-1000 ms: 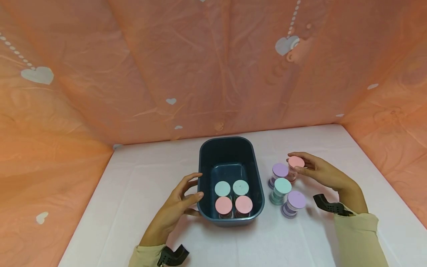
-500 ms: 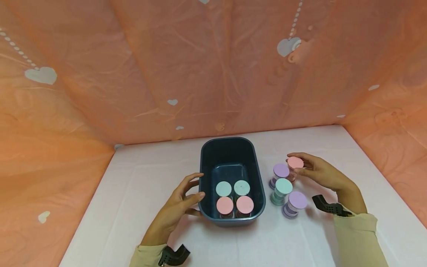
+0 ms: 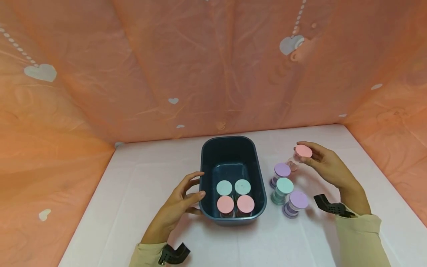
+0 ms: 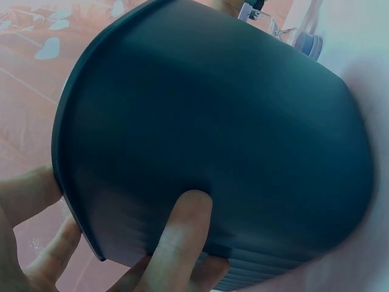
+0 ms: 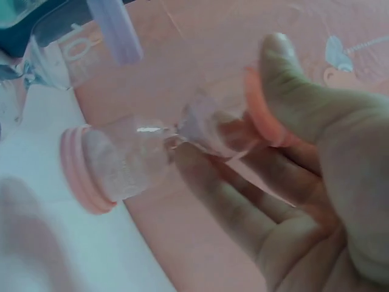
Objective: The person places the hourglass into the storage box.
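My left hand (image 3: 180, 204) rests against the left side of a dark blue bin (image 3: 233, 141), with fingertips at the rim (image 4: 58, 121) and others on the outer wall. Inside the bin's near half stand two mint-capped hourglasses (image 3: 224, 188) and two pink-capped hourglasses (image 3: 225, 204). My right hand (image 3: 327, 163) grips a pink hourglass (image 3: 303, 151) by its upper end. In the right wrist view, the clear body of that hourglass (image 5: 124, 158) is tilted, its other pink cap sticking out beyond the fingers.
Right of the bin stand two purple-capped hourglasses (image 3: 298, 201) and one mint-capped hourglass (image 3: 284, 186), close together. White cloth (image 3: 160, 159) covers the table. An orange curtain (image 3: 173, 74) with heart prints rises at the back and sides.
The right hand has moved up and to the right with the pink hourglass, away from the purple one beside it. The left hand and the bin hold their places.
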The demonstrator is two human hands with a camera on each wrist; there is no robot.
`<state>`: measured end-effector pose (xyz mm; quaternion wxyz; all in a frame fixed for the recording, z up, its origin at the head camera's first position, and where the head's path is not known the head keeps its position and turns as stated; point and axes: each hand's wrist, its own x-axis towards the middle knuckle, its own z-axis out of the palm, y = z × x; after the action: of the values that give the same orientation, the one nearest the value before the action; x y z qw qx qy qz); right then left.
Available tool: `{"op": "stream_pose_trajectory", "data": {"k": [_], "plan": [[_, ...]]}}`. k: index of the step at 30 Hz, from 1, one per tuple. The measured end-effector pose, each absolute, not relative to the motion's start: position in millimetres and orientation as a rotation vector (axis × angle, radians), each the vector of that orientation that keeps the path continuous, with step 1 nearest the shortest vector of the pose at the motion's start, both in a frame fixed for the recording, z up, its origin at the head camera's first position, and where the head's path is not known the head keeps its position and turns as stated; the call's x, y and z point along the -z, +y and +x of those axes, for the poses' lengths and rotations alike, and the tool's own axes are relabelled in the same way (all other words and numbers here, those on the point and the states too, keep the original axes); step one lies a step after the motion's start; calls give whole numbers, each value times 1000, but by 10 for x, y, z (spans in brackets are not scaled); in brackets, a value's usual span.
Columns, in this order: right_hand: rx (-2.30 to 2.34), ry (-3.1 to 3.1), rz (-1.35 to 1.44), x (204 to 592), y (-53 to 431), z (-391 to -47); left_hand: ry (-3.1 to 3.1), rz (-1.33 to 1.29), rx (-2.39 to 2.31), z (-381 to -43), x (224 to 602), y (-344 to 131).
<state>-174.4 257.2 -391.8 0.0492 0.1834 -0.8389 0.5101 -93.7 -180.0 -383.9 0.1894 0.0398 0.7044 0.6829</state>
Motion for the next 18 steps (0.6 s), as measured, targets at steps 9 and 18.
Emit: {"op": "stream_pose_trajectory", "data": {"k": [9,18], "plan": [[-1599,-2395,510,3755,2553,-1676,1981,108,-1924,-939,3845,-1802],[-1907,-2117,695,3670,2508,-1631,1985,111,-1923,-946,3861,-1802]]}}
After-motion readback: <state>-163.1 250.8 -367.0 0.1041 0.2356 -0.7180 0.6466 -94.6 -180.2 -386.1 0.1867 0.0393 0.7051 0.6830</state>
